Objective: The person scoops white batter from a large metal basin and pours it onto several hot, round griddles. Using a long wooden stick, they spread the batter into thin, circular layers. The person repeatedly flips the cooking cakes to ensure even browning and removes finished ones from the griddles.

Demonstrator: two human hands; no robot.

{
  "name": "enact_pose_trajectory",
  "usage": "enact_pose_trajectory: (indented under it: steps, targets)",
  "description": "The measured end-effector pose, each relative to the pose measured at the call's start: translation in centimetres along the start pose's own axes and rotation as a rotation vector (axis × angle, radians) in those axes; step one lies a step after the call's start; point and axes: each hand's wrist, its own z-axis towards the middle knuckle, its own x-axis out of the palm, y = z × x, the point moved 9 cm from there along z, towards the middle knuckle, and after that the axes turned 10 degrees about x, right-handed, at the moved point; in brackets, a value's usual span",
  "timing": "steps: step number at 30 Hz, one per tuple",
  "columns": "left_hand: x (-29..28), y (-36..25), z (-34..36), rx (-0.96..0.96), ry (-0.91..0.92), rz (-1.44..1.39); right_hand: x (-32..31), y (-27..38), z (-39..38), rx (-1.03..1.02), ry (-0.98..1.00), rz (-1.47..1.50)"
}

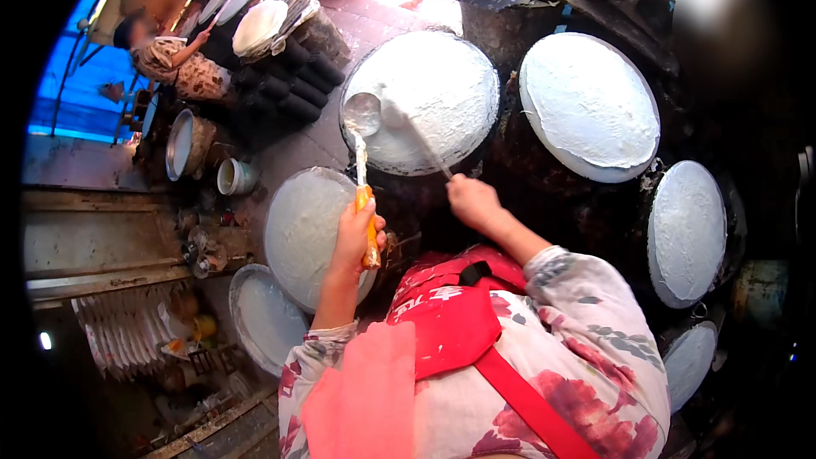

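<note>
Floral top [450, 412] nearest, below both hands. Left hand [353, 236] grips ladle [363, 115], bowl ahead of it over round white surface [450, 93]. Right hand [473, 201] clenched on blurred stick [427, 146]. Ladle probably stiff, fairly light; best hold: orange handle.

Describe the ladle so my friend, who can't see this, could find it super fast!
Look for the big round white surface at the top centre, just beyond the person's hands. Below its left edge, the left hand grips the ladle. Unlike the thin, blurry stick in the right hand, it has a round cup end and an orange-yellow handle.
</note>
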Motion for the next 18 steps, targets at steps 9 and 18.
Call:
enact_pose_trajectory:
  steps: [9, 18]
  targets:
    - [-1.6, -1.6, -5.6, 0.059, 0.147, -0.861, -0.4, 9.9, -4.0, -0.305, -0.005, 0.235]
    - [-3.9, -5.2, -6.9, 0.117, 0.254, -1.158, -9.8, 0.4, 5.1, 0.008, -0.296, -0.078]
